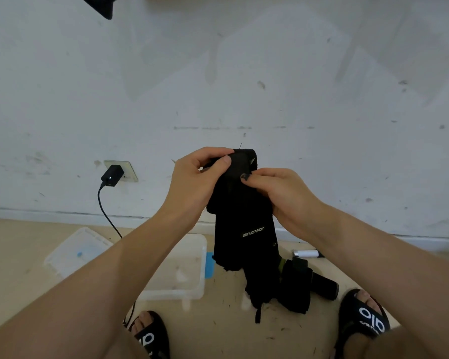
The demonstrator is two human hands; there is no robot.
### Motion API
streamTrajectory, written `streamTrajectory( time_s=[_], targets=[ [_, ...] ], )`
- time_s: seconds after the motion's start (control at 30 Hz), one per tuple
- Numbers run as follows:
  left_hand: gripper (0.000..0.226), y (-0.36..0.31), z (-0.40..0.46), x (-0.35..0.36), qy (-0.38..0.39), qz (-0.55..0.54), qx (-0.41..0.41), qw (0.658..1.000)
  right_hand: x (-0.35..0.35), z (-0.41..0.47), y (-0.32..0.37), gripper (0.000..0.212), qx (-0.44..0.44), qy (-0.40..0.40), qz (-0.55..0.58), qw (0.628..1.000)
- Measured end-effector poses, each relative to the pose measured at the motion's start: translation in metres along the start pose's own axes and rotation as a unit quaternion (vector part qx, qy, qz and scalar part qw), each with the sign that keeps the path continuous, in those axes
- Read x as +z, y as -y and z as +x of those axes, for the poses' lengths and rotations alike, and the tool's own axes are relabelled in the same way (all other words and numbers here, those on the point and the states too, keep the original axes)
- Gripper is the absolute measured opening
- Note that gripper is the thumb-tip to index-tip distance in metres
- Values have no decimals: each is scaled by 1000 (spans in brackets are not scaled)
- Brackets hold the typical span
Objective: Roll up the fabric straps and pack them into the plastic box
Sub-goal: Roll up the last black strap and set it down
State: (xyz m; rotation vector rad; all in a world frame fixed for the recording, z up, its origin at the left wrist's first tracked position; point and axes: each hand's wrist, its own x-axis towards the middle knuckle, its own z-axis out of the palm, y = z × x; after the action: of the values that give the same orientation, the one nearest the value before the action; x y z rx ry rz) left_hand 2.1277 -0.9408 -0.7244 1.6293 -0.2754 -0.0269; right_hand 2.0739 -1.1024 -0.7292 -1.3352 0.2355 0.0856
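A long black fabric strap (pixel 240 229) with white lettering hangs in front of me, its lower end reaching down toward the floor. My left hand (pixel 195 182) grips its top end, thumb pressed on the fabric. My right hand (pixel 278 193) pinches the strap just below that, at the right side. The clear plastic box (pixel 189 268) stands open on the floor beneath my left forearm. Its lid (pixel 75 251) lies to the left. More black straps (pixel 303 283) lie heaped on the floor under the hanging one.
A black charger (pixel 112 175) sits in a wall socket, and its cable (pixel 108 216) runs down to the floor past the lid. A small white cylinder (pixel 306 253) lies by the wall. My feet in black slippers (pixel 366 320) flank the straps. A blue item (pixel 209 265) lies beside the box.
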Motion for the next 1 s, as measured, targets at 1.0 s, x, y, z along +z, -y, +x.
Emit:
streamTrajectory(
  time_s=[1.0],
  targets=[
    [15,-3,-5,9,-52,9,19,998,1,4,-1,22,-75,-23,-152,985]
  ],
)
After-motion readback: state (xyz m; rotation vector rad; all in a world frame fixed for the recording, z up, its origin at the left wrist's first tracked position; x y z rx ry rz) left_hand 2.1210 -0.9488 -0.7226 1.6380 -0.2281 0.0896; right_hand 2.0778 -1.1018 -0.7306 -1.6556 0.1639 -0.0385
